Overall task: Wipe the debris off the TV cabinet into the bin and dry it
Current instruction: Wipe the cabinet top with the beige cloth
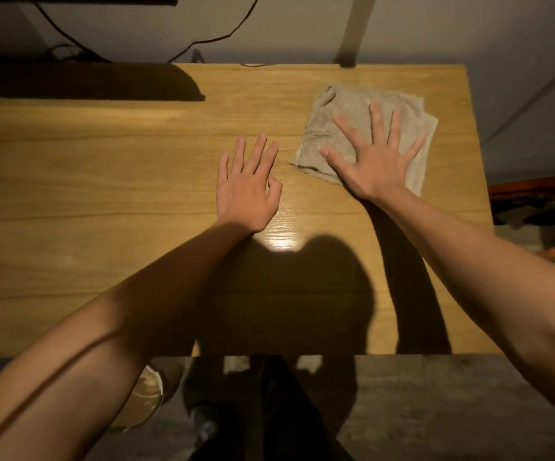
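On the wooden counter (103, 181) we find our right hand (374, 161) flat upon the folded beige terry cloth (336, 104) toward its far right corner, our left hand (248, 191) just beside, left of the cloth.

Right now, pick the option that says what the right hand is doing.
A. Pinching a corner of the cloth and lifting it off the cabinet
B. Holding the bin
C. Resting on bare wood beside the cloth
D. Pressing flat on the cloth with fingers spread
D: the right hand lies flat with fingers spread on the grey cloth, which rests on the cabinet top, while the left hand is over bare wood.
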The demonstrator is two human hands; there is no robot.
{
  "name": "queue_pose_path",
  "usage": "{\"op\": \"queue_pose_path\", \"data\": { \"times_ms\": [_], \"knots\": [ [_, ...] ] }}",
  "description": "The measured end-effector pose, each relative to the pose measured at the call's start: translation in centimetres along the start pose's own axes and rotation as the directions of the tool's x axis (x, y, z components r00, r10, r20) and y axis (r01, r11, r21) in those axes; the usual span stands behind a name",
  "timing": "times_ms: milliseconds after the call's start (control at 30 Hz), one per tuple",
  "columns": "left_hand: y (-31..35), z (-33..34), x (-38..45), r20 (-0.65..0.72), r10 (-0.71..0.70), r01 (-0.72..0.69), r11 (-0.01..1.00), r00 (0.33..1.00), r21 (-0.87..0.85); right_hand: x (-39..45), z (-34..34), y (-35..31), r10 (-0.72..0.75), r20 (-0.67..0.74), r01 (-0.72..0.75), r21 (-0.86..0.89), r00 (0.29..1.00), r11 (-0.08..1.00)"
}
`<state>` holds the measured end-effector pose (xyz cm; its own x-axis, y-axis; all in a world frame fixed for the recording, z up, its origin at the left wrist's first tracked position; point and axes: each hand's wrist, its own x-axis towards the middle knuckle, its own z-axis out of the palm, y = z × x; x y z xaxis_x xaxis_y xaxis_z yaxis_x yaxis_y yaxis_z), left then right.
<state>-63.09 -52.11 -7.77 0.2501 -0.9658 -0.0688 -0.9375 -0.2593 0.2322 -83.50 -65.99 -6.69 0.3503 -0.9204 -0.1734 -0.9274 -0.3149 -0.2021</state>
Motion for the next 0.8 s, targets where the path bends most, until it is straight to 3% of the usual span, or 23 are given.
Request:
{"op": "queue_pose_path", "data": {
  "times_ms": [200,433,800],
  "knots": [
    [1.4,-1.1,-1.5,0.1,-0.021,0.019,1.0,0.995,0.013,-11.8,2.4,0.5,-0.038,-0.026,0.038,0.001,0.999,0.999],
    [6.2,-0.5,-10.1,0.165,0.07,-0.061,0.996,0.984,-0.062,-27.0,4.4,3.2,-0.112,-0.04,0.109,-0.07,0.993,0.992],
    [9.2,-0.1,-11.1,0.18,0.081,-0.07,0.995,0.98,-0.067,-23.7,2.7,6.2,-0.11,0.058,0.115,-0.09,0.992,0.989]
  ]
}}
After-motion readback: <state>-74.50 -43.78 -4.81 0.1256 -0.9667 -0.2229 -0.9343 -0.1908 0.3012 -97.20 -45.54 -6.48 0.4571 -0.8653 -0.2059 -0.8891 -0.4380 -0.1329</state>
